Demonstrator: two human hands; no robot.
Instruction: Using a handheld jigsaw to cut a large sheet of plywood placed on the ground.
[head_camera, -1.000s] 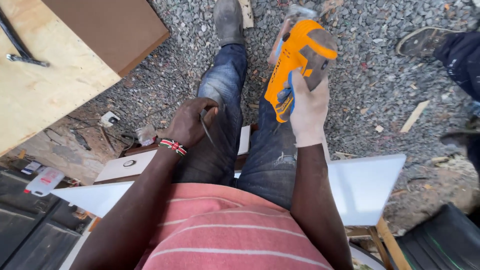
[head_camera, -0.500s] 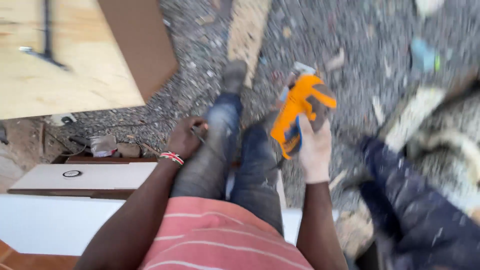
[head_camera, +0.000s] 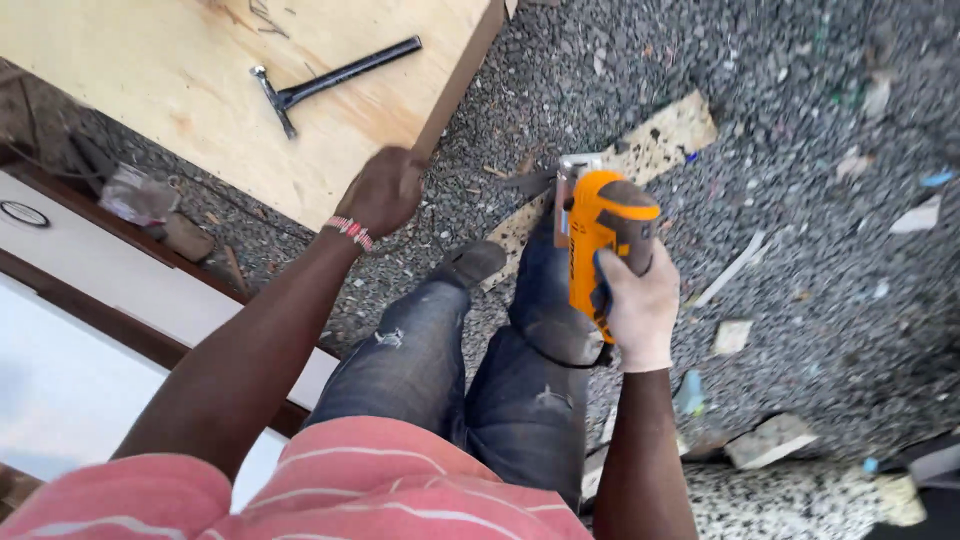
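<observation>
Our right hand (head_camera: 640, 305), in a pale glove, sits right of centre in the frame. Its fingers are wrapped fully around the handle of an orange power saw (head_camera: 598, 240), which points toward the top of the frame, its metal front end just above the grip. The saw hangs above our right leg in blue jeans (head_camera: 520, 380), at lower centre.

Our left hand (head_camera: 385, 190) is bare and reaches toward upper centre-left. It lies at the near edge of a plywood board (head_camera: 180, 110) that fills the upper left of the frame. The fingers are curled under; we cannot tell whether they hold anything or touch the board. A beaded bracelet (head_camera: 350, 232) circles the wrist.

A black hammer (head_camera: 330, 80) lies flat on the board, well apart from the left hand.

A scrap of wood (head_camera: 640, 155) lies on the gravel ground (head_camera: 820, 180) just beyond the saw. White panels (head_camera: 120, 290) occupy the lower left.
</observation>
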